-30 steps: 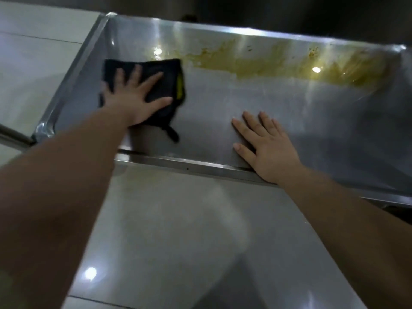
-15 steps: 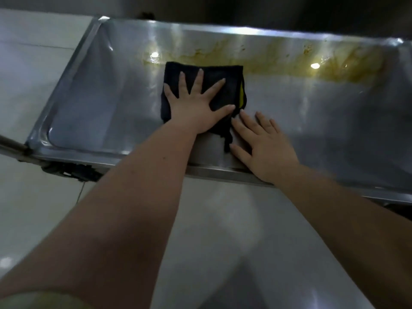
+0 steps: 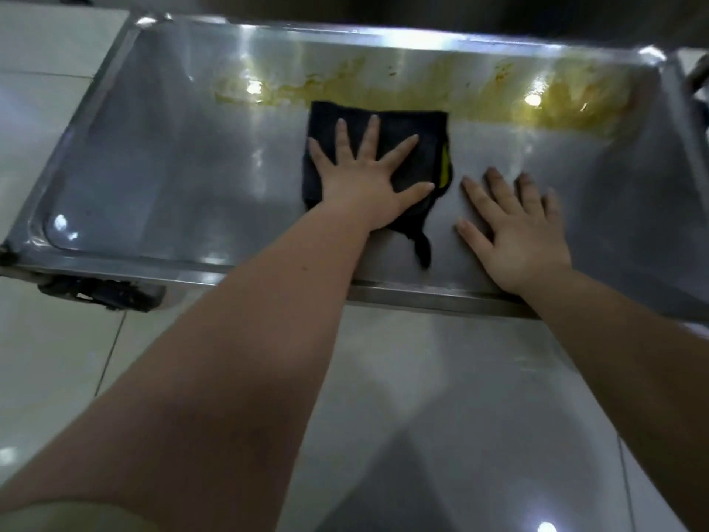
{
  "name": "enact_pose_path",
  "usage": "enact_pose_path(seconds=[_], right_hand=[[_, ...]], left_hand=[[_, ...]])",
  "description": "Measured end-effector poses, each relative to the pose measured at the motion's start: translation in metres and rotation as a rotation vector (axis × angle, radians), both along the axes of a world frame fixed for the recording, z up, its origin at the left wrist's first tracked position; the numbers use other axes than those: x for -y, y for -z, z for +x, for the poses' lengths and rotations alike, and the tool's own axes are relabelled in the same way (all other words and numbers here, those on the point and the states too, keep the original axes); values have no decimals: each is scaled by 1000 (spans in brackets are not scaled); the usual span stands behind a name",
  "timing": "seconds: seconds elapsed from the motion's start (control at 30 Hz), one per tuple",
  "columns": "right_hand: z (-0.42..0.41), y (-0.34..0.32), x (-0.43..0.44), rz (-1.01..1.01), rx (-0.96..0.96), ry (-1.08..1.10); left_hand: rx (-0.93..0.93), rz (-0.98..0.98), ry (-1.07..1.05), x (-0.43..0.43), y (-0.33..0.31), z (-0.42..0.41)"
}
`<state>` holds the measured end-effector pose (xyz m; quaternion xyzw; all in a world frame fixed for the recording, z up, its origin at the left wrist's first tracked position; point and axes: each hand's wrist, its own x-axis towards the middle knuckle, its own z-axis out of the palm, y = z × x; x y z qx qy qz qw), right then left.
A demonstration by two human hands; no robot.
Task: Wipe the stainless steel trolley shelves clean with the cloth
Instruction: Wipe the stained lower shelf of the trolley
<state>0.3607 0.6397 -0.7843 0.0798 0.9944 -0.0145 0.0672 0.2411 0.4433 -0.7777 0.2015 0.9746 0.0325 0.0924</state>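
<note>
We are looking down at the stainless steel trolley shelf (image 3: pixel 172 167), a shallow tray with a raised rim and rounded corners. Its long axis is running left to right across the view. The metal is reflecting light spots and looking smooth and brushed.

The cloth (image 3: pixel 403 128) is lying on the shelf at mid-length, closer to the far rim than the near one. It is dark, soft, folded to a rough square, with its edges sitting parallel to the shelf sides. A yellow strip (image 3: pixel 445 168) is showing along its right edge, and a thin dark tail (image 3: pixel 422 243) is trailing toward the near rim.

The left hand (image 3: pixel 364 178) is pressing flat on the cloth, fingers straight, spread wide and pointing at the far rim, gripping nothing. The right hand (image 3: pixel 518 232) is lying flat on bare steel just beside the cloth's right edge, fingers straight and slightly fanned, its wrist crossing the near rim, holding nothing.

A yellow-brown smear (image 3: pixel 556 105) is running as a long band along the far side of the shelf, and the cloth's far edge is touching it.

Under the near left corner we are seeing a dark fitting (image 3: pixel 99 293), too blurred to identify. Glossy pale floor tiles (image 3: pixel 57 339) are lying below.
</note>
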Motion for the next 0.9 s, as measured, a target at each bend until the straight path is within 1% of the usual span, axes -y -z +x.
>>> enact_pose_path(seconds=[0.1,0.2,0.23,0.3,0.4,0.47,0.53,0.57,0.6,0.63,0.7,0.73,0.77,0.8,0.83,0.9], right_hand=[[0,0,-3,-39,-19,5],[-1,-1,-6,-56,0,8],[-1,-1,-7,-61,4,6],[-1,1,-6,-61,2,-1],[-2,3,-1,-30,20,8],[-2,4,2,0,34,11],[-3,3,1,-5,25,3],[-3,2,0,-51,0,1],[-2,2,-3,-144,-50,18],[-2,2,-6,-296,-119,76],[-2,-3,-9,-682,-249,288],[-3,-6,-9,-817,-300,376],[-4,-11,-6,-857,-325,417],[-7,-15,-2,-835,-329,420],[-12,-19,4,-782,-318,398],[-25,-26,19,-694,-245,308]], left_hand=[[-14,17,76,-38,4,20],[-20,31,92,-23,5,11],[-27,35,74,-10,4,3],[-27,38,-27,24,1,-17],[1,-15,-143,63,0,-30],[23,-40,-169,59,-1,-23],[44,-9,-160,36,-6,-4],[51,4,-124,24,-7,10],[55,9,-74,13,-7,25],[63,9,-31,5,-6,42],[86,-12,-8,0,-5,78],[98,-22,-10,0,-5,92],[108,-17,-11,2,-7,101],[102,13,-18,4,-11,104],[59,65,-39,7,-16,101],[-108,200,-129,17,-26,85]])
